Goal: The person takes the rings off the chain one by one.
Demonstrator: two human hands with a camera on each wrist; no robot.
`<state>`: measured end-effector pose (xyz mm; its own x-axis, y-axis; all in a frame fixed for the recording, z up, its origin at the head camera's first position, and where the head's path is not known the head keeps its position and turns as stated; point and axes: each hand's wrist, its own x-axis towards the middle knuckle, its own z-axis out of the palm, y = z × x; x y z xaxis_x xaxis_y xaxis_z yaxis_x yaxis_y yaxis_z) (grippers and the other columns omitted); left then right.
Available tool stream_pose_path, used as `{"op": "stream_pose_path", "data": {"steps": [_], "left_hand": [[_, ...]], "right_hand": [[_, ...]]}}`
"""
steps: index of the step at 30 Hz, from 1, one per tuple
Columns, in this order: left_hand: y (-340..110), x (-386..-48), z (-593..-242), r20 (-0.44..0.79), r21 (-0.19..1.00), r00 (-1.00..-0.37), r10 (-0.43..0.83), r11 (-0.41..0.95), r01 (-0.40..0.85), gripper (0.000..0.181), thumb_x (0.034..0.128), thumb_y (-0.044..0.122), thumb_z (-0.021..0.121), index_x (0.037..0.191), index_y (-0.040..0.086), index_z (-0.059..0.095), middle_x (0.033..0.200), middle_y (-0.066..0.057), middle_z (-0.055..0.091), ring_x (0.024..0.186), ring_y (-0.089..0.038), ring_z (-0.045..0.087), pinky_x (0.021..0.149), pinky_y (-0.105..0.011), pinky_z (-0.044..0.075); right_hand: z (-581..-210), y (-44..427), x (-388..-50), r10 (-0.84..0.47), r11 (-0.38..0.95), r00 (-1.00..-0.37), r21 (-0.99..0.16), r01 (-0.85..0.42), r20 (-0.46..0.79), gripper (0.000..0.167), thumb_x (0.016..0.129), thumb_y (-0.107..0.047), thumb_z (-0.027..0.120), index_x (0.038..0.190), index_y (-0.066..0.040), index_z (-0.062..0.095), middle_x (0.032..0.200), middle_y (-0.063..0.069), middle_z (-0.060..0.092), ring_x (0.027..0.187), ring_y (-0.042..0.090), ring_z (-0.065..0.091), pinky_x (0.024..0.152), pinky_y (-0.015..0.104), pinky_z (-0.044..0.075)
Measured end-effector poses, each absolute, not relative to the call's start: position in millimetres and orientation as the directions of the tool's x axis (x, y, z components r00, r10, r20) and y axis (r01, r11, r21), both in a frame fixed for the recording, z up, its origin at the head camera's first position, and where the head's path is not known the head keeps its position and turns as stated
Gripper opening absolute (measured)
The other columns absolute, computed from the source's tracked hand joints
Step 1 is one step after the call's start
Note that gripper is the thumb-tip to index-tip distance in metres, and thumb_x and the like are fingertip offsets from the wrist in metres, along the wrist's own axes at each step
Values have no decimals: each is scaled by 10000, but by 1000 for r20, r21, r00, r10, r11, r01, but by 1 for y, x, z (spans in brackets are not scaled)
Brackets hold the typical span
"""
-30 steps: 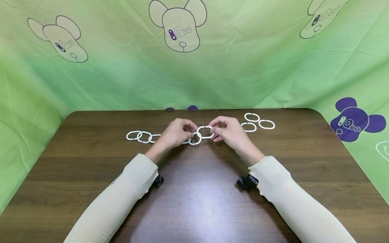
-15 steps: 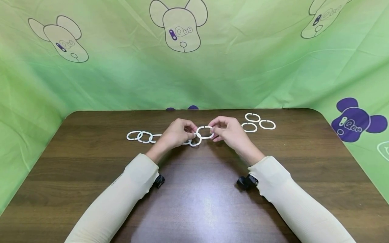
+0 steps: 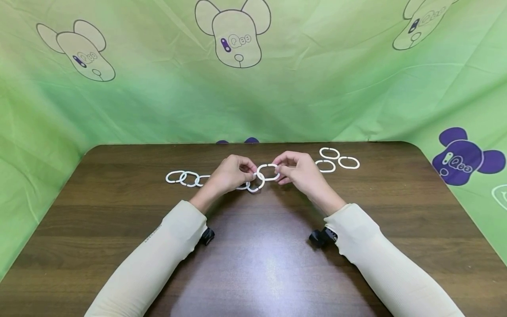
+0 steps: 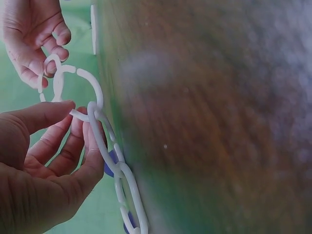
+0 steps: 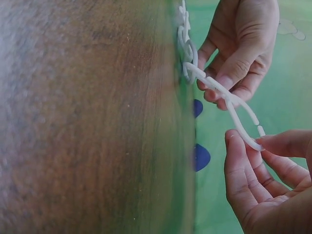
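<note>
My left hand (image 3: pixel 231 174) pinches one white plastic link (image 4: pixel 92 83) of a chain between thumb and fingers. Through that link passes another split link (image 3: pixel 268 172), and my right hand (image 3: pixel 297 171) pinches its right end, as the right wrist view also shows. Both held links are raised off the table. The rest of the white chain (image 3: pixel 190 179) trails leftward from my left hand and lies on the table; part of it is hidden behind the left hand and wrist. Small gaps show in the rims of the links.
Loose white links (image 3: pixel 348 163) lie in a small group right of my right hand. The brown wooden table (image 3: pixel 253 264) reaches back to a green printed cloth (image 3: pixel 253 105). A black wrist camera (image 3: pixel 318 238) hangs below the right sleeve.
The link pinched by my left hand has tilted slightly, its lower end shifting a little to the right and down. Both hands stay in nearly the same place with their grips kept.
</note>
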<state>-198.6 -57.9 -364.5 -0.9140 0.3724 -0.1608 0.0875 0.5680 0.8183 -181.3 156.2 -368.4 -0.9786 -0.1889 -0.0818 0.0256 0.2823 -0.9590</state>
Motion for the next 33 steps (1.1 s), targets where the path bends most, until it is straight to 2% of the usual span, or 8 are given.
{"op": "stream_pose_path", "data": {"steps": [13, 20, 26, 33], "left_hand": [[-59, -198, -365, -171, 821, -914, 367, 566, 73, 115, 926, 29, 694, 1010, 31, 773, 853, -13, 696, 772, -101, 587, 695, -195, 461], [-60, -197, -364, -196, 843, -914, 356, 538, 28, 150, 947, 11, 687, 1070, 29, 772, 878, -32, 689, 744, -94, 600, 662, -179, 526], [-61, -197, -364, -224, 860, -909, 351, 510, -15, 220, 969, 20, 678, 1155, 68, 784, 904, -67, 692, 742, -112, 631, 696, -234, 603], [-60, -198, -365, -238, 866, -907, 348, 499, -36, 220, 984, 28, 662, 1163, 66, 785, 958, -118, 729, 727, -94, 644, 730, -267, 628]], "right_hand": [[-369, 156, -180, -186, 291, -979, -956, 26, -83, 239, 956, 73, 583, 1163, 187, 622, 945, 231, 716, 702, 102, 688, 702, 308, 646], [-369, 156, -180, -187, 283, -978, -958, 37, -93, 236, 962, 71, 586, 1164, 187, 618, 973, 247, 703, 714, 100, 684, 705, 294, 644], [-370, 155, -180, -196, 283, -976, -958, 40, -99, 228, 960, 72, 588, 1156, 184, 626, 1005, 264, 689, 717, 96, 685, 706, 296, 645], [-370, 154, -179, -202, 285, -975, -958, 35, -96, 209, 951, 71, 590, 1129, 164, 648, 986, 257, 691, 719, 104, 688, 696, 287, 642]]}}
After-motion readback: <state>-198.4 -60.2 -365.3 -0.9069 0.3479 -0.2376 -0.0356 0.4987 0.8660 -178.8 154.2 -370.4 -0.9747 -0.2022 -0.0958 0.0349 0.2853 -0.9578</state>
